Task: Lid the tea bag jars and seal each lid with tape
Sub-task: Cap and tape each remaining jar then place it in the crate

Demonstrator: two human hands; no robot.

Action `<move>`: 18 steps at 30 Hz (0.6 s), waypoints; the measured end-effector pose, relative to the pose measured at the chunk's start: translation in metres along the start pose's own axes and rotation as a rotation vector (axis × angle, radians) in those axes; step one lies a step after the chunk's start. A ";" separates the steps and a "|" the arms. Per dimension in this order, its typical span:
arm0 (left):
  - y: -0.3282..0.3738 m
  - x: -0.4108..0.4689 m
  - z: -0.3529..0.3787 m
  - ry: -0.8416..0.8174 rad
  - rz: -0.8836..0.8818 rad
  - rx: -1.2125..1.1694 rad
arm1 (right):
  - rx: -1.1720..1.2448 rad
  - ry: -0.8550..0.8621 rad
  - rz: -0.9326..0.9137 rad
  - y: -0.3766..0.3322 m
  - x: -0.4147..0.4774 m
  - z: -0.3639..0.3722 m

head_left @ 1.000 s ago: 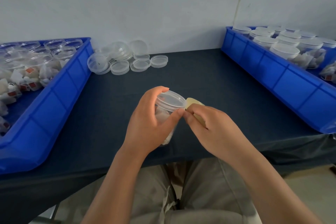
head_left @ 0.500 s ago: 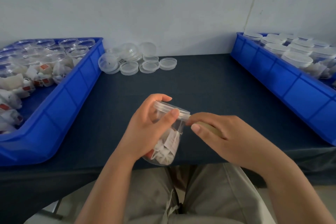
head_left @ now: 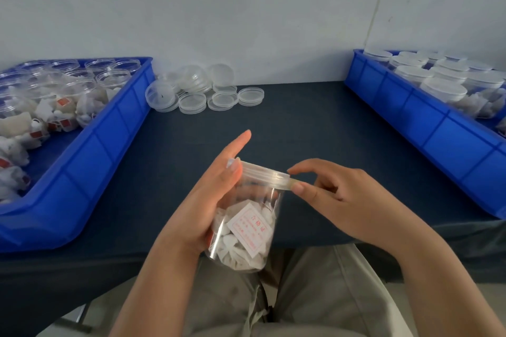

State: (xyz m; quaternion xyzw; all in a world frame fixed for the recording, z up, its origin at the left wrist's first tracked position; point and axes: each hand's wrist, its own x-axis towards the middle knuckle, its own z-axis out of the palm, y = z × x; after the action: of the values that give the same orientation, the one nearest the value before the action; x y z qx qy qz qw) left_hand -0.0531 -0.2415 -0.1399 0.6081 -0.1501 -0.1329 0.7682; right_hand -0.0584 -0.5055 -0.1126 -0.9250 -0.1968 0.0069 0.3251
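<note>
Gripping the jar (head_left: 247, 230) is left hand (head_left: 204, 200); right hand (head_left: 342, 200) pinches tape (head_left: 290, 183).

The jar (head_left: 246, 227) has swung from upright, lid (head_left: 262, 176) facing the camera, to tilted, its base dropped toward the lower centre of the frame and a white label (head_left: 250, 228) on its side turned into view. The left hand (head_left: 208, 200) has loosened from a full wrap: its index finger now sticks straight up and the palm cradles the jar's left side. The right hand (head_left: 336, 197) no longer shows the beige roll; it pinches the lid's right edge, thumb on a strip of tape (head_left: 287, 186).
</note>
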 end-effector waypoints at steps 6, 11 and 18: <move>-0.009 0.000 0.005 0.044 0.009 0.046 | 0.039 -0.013 -0.006 -0.002 0.000 0.003; -0.003 0.002 0.008 0.125 0.097 0.217 | 0.085 -0.004 -0.010 -0.002 -0.001 0.003; 0.001 0.003 0.012 0.342 0.053 0.534 | -0.079 0.100 0.038 -0.011 -0.003 0.014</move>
State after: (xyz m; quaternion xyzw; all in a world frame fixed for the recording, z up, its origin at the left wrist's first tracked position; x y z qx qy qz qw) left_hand -0.0549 -0.2535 -0.1362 0.7977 -0.0642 0.0353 0.5985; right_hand -0.0674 -0.4905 -0.1175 -0.9399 -0.1628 -0.0411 0.2973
